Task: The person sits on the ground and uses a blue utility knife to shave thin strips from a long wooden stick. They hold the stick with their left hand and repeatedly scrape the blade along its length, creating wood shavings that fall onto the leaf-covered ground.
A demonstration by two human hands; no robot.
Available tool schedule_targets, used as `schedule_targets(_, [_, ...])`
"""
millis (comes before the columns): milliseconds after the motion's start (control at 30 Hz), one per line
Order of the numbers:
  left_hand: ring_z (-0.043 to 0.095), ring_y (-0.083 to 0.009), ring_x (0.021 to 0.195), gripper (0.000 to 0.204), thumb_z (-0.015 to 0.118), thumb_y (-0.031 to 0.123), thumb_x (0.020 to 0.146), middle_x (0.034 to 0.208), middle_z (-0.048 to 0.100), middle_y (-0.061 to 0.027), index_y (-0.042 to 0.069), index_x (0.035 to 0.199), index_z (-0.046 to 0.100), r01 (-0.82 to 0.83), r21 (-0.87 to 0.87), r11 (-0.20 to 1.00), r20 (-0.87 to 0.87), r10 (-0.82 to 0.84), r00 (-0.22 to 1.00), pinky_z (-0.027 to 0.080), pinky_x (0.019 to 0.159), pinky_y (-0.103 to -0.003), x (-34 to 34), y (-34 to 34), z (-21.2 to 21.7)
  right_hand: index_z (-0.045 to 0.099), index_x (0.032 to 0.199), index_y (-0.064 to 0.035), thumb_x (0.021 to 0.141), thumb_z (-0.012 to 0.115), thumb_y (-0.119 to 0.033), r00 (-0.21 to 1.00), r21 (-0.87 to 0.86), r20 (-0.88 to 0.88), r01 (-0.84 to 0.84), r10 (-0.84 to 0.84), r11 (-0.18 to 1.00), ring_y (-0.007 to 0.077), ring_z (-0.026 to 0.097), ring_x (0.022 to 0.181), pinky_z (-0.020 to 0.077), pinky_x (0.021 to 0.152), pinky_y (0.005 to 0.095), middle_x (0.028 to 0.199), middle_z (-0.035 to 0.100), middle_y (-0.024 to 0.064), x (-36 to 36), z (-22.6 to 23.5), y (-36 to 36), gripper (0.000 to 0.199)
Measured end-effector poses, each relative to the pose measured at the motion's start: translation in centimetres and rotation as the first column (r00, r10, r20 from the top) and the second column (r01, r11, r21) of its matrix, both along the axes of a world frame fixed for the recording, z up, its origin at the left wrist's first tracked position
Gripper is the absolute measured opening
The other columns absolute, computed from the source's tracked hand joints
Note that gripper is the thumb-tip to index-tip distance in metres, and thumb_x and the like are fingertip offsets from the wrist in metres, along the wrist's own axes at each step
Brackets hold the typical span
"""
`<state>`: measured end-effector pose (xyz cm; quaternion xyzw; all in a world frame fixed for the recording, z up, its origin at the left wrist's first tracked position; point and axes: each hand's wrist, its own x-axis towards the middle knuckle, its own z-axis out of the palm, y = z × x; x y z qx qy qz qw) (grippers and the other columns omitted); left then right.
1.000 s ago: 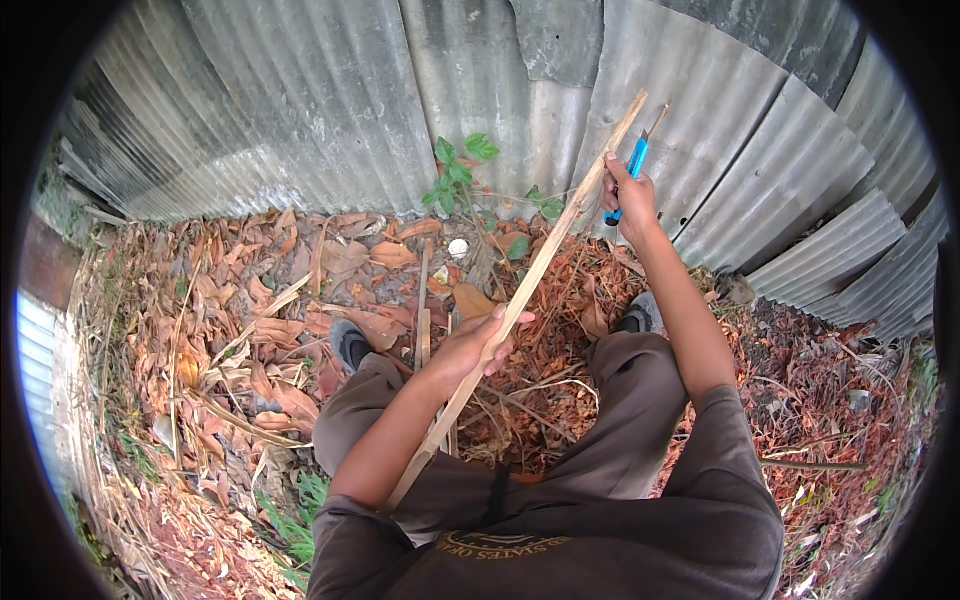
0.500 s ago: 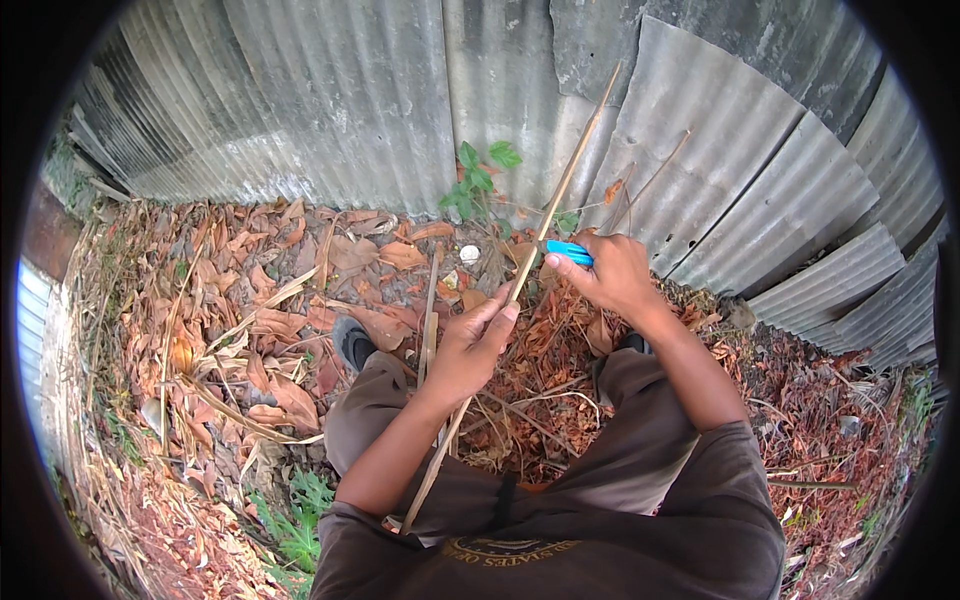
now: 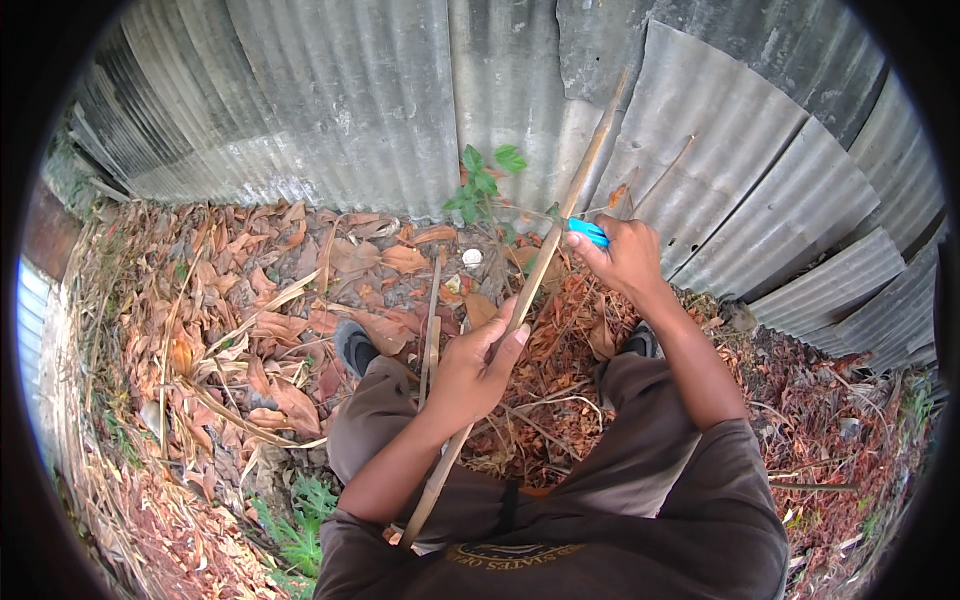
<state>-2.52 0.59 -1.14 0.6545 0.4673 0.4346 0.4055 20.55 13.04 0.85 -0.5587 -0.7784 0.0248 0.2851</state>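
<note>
A long split bamboo strip [image 3: 590, 165] slants from my lap up toward the metal fence. My left hand [image 3: 472, 372] is closed around it near its middle, thumb along the top. Farther up the strip, my right hand [image 3: 625, 255] grips a bright blue cutter [image 3: 588, 232]. The cutter's front end meets the strip's right edge; its blade cannot be made out. The lower end of the strip passes under my left forearm and rests by my shirt.
Grey corrugated metal sheets [image 3: 350, 110] form a fence ahead. Dry brown leaves [image 3: 290, 350] cover the ground. A small green plant [image 3: 480, 185] grows at the fence, near a white round object [image 3: 472, 257]. Another thin strip [image 3: 431, 340] stands beside my left leg.
The bamboo strip has turned, showing a broader face. My right hand and the cutter have moved a little farther up along it. My left hand keeps its hold.
</note>
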Motion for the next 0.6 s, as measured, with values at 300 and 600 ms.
schedule_targets(300, [0.046,-0.0028,0.074,0.044,0.053,0.021,0.099,0.090,0.061,-0.0019,0.000,0.137,0.046,0.013,-0.186,0.982,0.082,0.002,0.997,0.042,0.066,-0.020,-0.3,0.0,0.9,0.069,0.069,-0.0075,0.073,0.060,-0.073,0.983,0.197,0.104,-0.169,0.150,0.966,0.0308,0.060,0.046,0.0467,0.045,0.0411,0.048,0.055,0.0109,-1.6,-0.8,-0.9,0.066])
schedule_targets(600, [0.038,-0.0030,0.066,0.044,0.052,0.021,0.099,0.072,0.044,0.0052,0.000,0.138,0.045,-0.004,-0.174,0.985,0.116,0.024,0.993,0.036,0.059,-0.020,0.1,0.4,0.4,0.062,0.065,-0.0058,0.075,0.058,-0.071,0.977,0.295,0.162,-0.183,0.139,0.938,0.0337,0.058,0.049,0.0447,0.048,0.0443,0.048,0.052,0.0126,-1.4,-1.9,1.4,0.067])
